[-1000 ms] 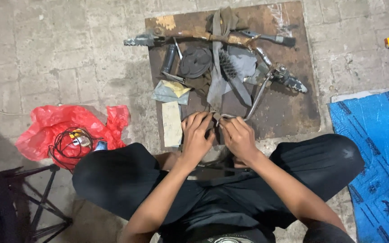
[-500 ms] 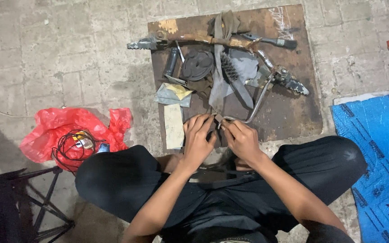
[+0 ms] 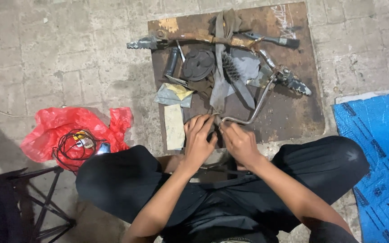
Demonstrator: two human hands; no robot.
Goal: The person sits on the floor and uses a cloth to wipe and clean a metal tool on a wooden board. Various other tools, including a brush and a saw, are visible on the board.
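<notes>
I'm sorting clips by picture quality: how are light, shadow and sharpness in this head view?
Head view: dim, flat light with a cool cast; a soft dark shadow lies on the paving at lower left, near the red plastic bag. No glare. The left hand and right hand on the bent metal rod look slightly soft, and small parts on the brown board blur together.

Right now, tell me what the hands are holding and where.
Both hands, left hand and right hand, grip the near end of the bent metal rod, apparently through a small scrap there.
</notes>
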